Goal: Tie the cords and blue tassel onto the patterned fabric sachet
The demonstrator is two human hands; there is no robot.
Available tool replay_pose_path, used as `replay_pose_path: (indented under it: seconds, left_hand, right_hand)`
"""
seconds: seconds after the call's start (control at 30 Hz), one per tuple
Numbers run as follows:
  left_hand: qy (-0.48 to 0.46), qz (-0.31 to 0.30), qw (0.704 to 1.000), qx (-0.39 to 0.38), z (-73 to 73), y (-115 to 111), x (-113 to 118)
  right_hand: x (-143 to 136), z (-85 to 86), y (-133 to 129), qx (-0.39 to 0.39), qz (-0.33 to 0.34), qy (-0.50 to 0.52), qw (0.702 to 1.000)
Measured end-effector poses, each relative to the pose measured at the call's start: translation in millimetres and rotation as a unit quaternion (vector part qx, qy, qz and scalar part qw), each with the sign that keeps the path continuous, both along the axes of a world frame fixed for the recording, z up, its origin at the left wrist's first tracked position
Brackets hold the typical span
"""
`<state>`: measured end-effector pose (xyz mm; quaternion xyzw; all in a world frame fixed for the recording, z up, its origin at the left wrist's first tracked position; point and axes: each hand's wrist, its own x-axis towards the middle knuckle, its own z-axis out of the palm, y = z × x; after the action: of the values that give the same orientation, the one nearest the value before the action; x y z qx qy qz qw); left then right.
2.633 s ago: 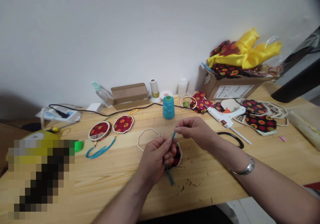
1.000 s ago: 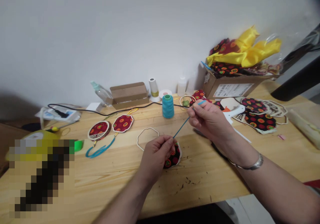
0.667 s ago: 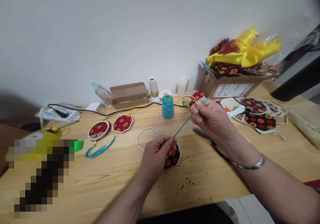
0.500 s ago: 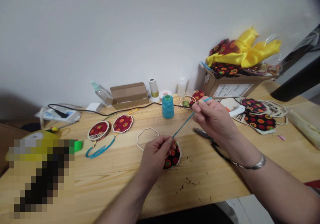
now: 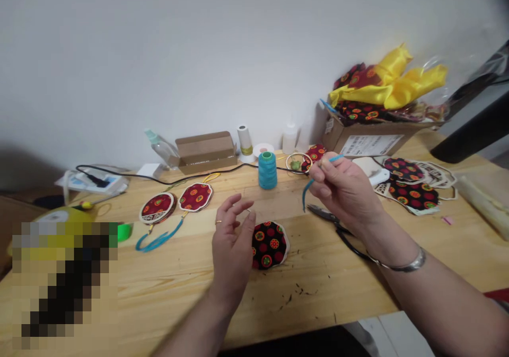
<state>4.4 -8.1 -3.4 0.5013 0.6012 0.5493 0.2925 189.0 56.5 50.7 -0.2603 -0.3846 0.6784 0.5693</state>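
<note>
Thread [image 5: 305,192] pinched in right hand [image 5: 342,190], left hand [image 5: 233,237] splayed, overlapping patterned disc [image 5: 271,244], black-handled tool [image 5: 328,216] half-hidden, spool [image 5: 268,172] behind.

Black patterned piece [image 5: 271,244] partly invisible behind the left grip [image 5: 233,245].

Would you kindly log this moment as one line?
right hand: pinching blue cord | left hand: fingers parted, beside black patterned piece | blue thread cone: upright

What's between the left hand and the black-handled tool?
In the head view, the black patterned piece lies between left hand and tool, partly hidden by the hand; then wooden tabletop.
</note>
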Motion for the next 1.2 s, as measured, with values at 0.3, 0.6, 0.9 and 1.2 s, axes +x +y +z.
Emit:
replay_pose_path:
  seconds: [0.3, 0.6, 0.9, 1.2]
  left_hand:
    - [-0.102, -0.194, 0.972, -0.087, 8.9, -8, 7]
    - [-0.111, -0.193, 0.962, -0.158, 14.5, -6, 9]
    - [-0.219, -0.225, 0.920, -0.233, 9.8, -5, 8]
    - [-0.398, -0.205, 0.866, -0.220, 9.5, -1, 6]
  right_hand:
    - [-19, -23.5, -13, 0.048, 0.186, -0.037, 0.981]
    - [-21, -28.9, -11, 0.026, 0.194, -0.028, 0.980]
    - [-17, -27.7, -5, 0.015, 0.130, -0.040, 0.991]
    - [-22, -31.7, -3, 0.015, 0.031, -0.115, 0.993]
